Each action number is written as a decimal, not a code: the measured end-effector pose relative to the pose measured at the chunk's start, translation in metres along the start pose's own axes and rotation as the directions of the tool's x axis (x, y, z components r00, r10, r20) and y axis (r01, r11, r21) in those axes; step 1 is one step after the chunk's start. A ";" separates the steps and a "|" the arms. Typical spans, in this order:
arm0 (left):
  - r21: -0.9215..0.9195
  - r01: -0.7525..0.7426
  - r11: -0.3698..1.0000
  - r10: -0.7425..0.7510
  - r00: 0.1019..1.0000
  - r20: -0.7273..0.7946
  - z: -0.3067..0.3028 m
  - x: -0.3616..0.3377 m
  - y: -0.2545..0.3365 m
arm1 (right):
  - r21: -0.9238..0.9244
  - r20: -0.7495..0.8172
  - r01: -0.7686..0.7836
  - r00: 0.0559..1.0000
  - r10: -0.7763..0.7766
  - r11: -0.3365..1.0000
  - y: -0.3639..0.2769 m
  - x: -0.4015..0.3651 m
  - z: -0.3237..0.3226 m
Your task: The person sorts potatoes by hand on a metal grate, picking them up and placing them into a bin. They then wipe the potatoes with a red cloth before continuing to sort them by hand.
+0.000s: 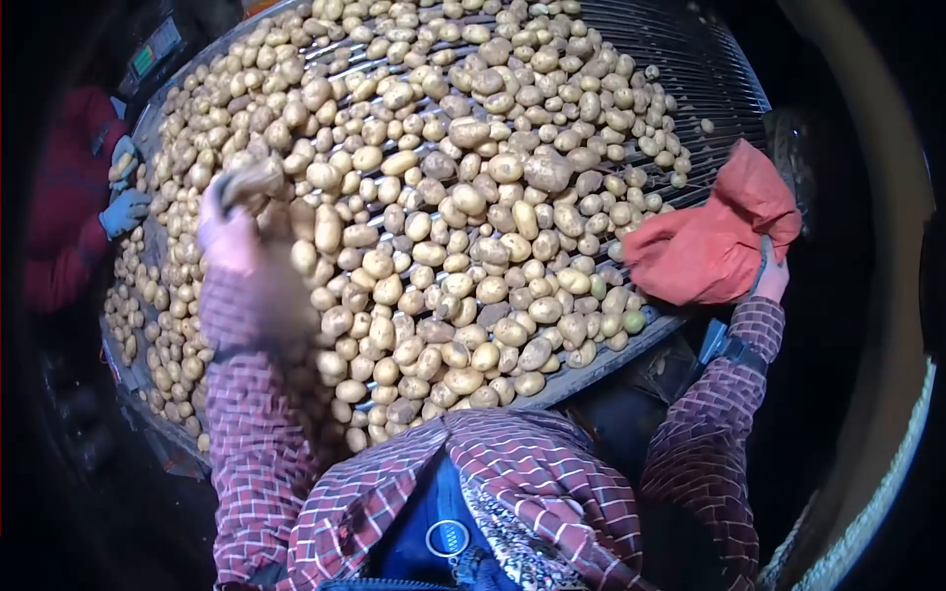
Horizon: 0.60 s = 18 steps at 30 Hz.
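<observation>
Many potatoes [468, 200] lie spread over a table of metal bars. My left hand [231, 222], partly smeared by motion, is over the potatoes at the left, with its fingers round a dirty, brownish cloth-like thing [254, 175]. At the right edge of the bars, my right hand [773, 276] grips a crumpled red cloth [695, 251], which hangs over the edge and partly hides the fingers. Both sleeves are plaid, and a dark watch-like band [741, 353] sits at the right wrist.
Another person in dark red [74, 197] stands at the left edge, their gloved hands [124, 213] at the potatoes. A device with a green display [144, 61] is at the upper left. Bare metal bars [709, 94] show at the upper right, and a curved beam [887, 148] runs down the right.
</observation>
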<state>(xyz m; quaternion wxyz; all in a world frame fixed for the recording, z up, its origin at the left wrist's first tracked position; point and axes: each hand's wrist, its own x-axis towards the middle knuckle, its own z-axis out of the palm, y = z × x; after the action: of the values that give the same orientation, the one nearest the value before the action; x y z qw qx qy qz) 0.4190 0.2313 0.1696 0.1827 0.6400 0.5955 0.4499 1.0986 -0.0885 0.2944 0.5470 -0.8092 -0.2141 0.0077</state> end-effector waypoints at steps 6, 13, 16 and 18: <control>0.507 -0.015 0.862 -0.060 0.990 0.131 -0.023 -0.050 -0.068 | -0.848 -0.066 -0.020 0.996 -0.068 0.529 0.118 0.095 -0.003; 0.560 0.125 0.819 -0.208 0.974 0.087 -0.010 -0.044 -0.062 | -0.723 0.484 0.249 0.848 0.216 0.645 0.148 0.004 0.134; 0.622 0.125 0.773 -0.224 0.971 0.084 0.007 -0.045 -0.045 | -0.562 0.632 0.274 0.751 0.191 0.781 0.069 -0.068 0.151; 0.660 0.060 0.749 -0.145 0.987 0.075 0.012 -0.051 -0.056 | -0.202 0.787 -0.063 0.584 0.201 0.977 0.040 -0.092 0.152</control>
<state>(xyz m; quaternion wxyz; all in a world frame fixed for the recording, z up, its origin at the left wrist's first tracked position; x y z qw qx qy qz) 0.4009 0.2006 0.1018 0.0071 0.6558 0.7372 0.1625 0.9914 0.0010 0.1775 0.3262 -0.7717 -0.3765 0.3954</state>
